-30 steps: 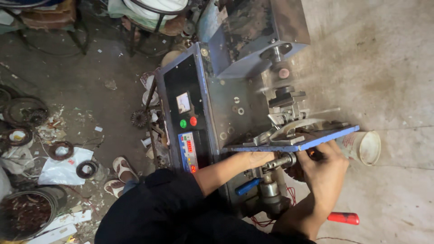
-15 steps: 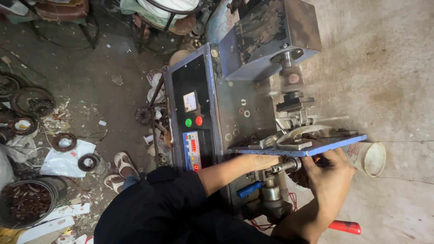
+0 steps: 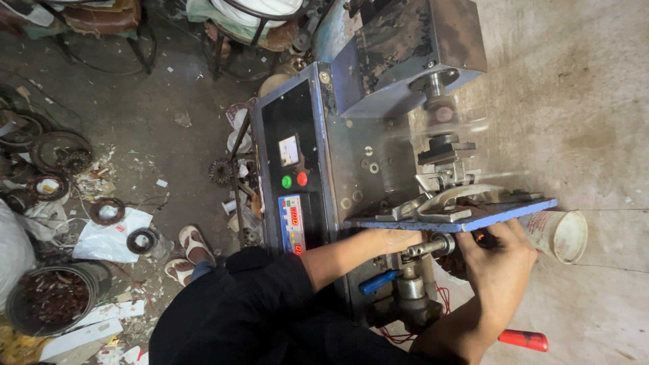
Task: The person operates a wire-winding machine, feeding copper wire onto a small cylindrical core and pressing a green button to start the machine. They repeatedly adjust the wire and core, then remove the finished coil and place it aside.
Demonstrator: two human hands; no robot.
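Note:
My right hand (image 3: 503, 267) is closed around a dark round part (image 3: 461, 262) on the end of a steel shaft (image 3: 429, 247), just under the blue plate (image 3: 517, 211) of a grey winding machine (image 3: 368, 155). My left hand (image 3: 399, 238) reaches in beside the same shaft. The plate's edge hides its fingers, so I cannot tell its grip. Above the plate, a vertical spindle (image 3: 441, 111) looks blurred with motion. The control panel carries a green button (image 3: 286, 181), a red button (image 3: 302, 179) and a small display.
A white cup (image 3: 562, 234) lies past the plate's end. A red-handled tool (image 3: 524, 340) lies by my right forearm, a blue handle (image 3: 378, 281) under the shaft. My sandalled feet (image 3: 190, 245), metal rings (image 3: 108, 211), papers and a bucket of scrap (image 3: 51, 301) are on the floor.
Both hands stay at the shaft under the blue plate. The view has shifted a little, and the spindle above the plate now shows motion blur.

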